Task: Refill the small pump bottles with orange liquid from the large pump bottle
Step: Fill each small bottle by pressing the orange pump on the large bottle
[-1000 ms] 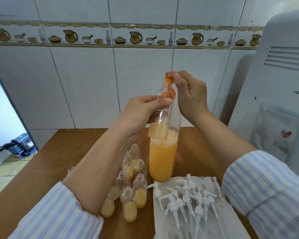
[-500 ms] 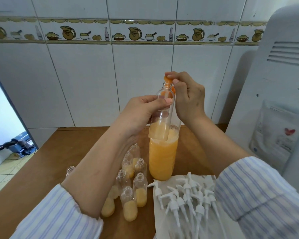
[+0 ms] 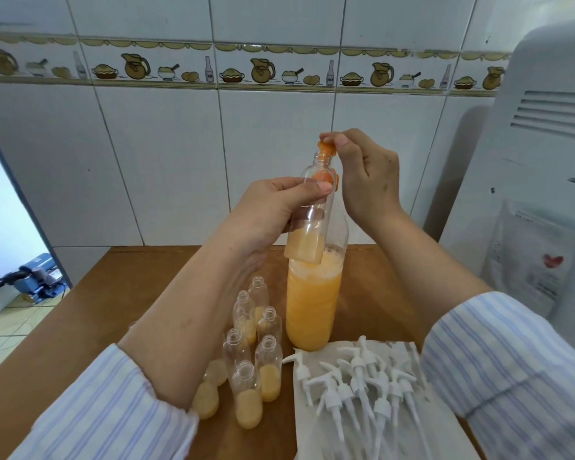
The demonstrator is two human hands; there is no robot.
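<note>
Clear, light plastic that is likely slick if wet, the small bottle (image 3: pixel 307 220) is pinched at mid-body by the left hand (image 3: pixel 273 214), tilted under the orange pump (image 3: pixel 326 151) that the right hand (image 3: pixel 362 174) presses atop the big bottle (image 3: pixel 312 303), so gripping midway looks safest.

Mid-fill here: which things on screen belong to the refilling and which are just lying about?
Part of the job:
left hand holding small bottle
right hand on orange pump
large bottle
small bottles
white pumps

Lying about:
pouch
blue machine
</note>
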